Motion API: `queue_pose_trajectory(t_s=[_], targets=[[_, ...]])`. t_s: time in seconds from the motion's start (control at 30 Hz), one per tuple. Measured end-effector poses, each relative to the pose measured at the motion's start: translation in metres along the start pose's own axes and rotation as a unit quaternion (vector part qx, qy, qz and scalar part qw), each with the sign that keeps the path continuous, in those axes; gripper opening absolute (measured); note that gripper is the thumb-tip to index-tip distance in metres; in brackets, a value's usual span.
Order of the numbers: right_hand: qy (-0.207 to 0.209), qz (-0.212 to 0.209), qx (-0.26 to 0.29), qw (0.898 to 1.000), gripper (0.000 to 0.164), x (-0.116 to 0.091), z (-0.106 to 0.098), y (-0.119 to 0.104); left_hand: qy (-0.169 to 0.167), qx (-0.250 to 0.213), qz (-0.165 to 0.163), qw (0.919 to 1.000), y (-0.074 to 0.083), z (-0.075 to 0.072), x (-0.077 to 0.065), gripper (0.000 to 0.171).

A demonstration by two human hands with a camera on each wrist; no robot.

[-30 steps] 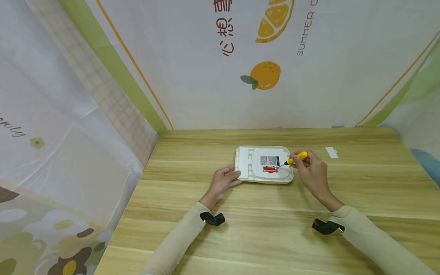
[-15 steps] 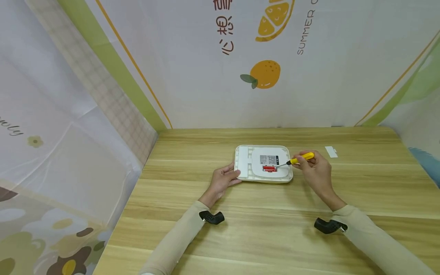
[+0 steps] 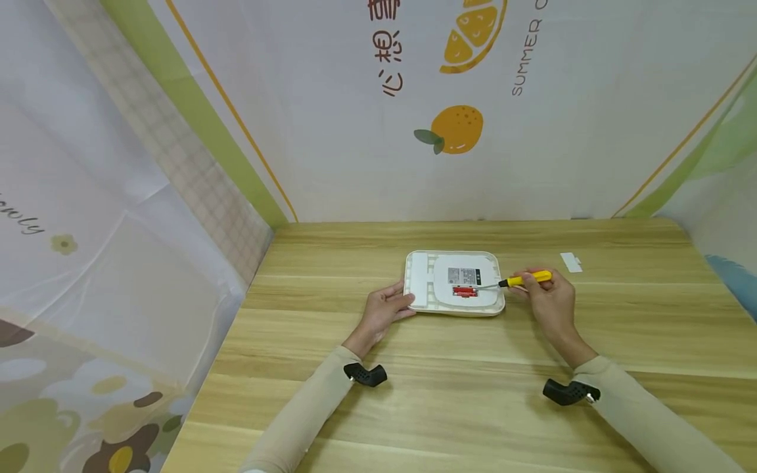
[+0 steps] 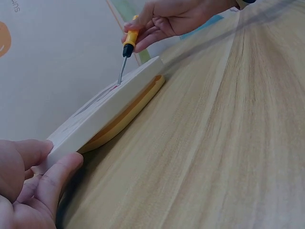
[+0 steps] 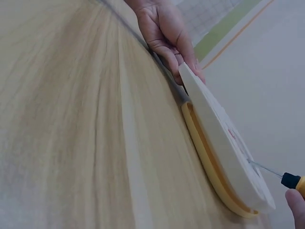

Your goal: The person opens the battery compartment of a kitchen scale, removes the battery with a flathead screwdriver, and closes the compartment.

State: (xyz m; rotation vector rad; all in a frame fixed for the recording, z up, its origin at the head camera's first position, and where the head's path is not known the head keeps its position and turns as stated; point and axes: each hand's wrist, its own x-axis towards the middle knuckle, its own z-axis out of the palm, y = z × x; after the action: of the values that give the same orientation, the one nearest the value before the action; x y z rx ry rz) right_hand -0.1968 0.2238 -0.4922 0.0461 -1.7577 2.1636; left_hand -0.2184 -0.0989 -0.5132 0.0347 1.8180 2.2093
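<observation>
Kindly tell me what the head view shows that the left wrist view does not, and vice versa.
Head only: the small white plastic cover and beige left sleeve.
Left wrist only: the side profile of the rounded yellow part beneath the white rectangular plastic device.
Both: that device, light wooden table, yellow-handled screwdriver, left hand and right hand.

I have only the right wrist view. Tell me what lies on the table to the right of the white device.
Observer: The head view shows a small white piece on the table there, apart from the white device.

Operator: I see a bit of red on the device. Describe what is beside it.

Observer: In the head view, a grey printed label sits just above the red area.

Operator: My angle is nearly edge-on. Place the screwdriver tip.

Observer: From the head view, at the red area's right end; whether it touches, I can't tell.
</observation>
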Motion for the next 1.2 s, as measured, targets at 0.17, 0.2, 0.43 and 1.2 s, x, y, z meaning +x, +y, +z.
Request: queue_pose_trajectory(t_s=[0.17,0.2,0.43,1.2], targets=[[0.006,0.042,0.055,0.998,0.029,0.000,-0.005,0.005,0.004,-0.002,0.004,1.0000,-0.002,0.000,0.000,0.059],[0.008,0.054,0.063,0.997,0.028,0.000,-0.006,0.006,0.007,-0.003,0.002,1.0000,-0.002,0.000,0.000,0.058],[0.021,0.120,0.107,0.987,0.032,-0.001,-0.011,0.008,0.021,-0.013,-0.014,0.9996,-0.003,0.002,0.001,0.056],[-0.003,0.208,0.182,0.961,0.015,0.000,-0.022,0.013,0.028,-0.010,-0.015,0.9994,-0.002,0.004,0.000,0.055]])
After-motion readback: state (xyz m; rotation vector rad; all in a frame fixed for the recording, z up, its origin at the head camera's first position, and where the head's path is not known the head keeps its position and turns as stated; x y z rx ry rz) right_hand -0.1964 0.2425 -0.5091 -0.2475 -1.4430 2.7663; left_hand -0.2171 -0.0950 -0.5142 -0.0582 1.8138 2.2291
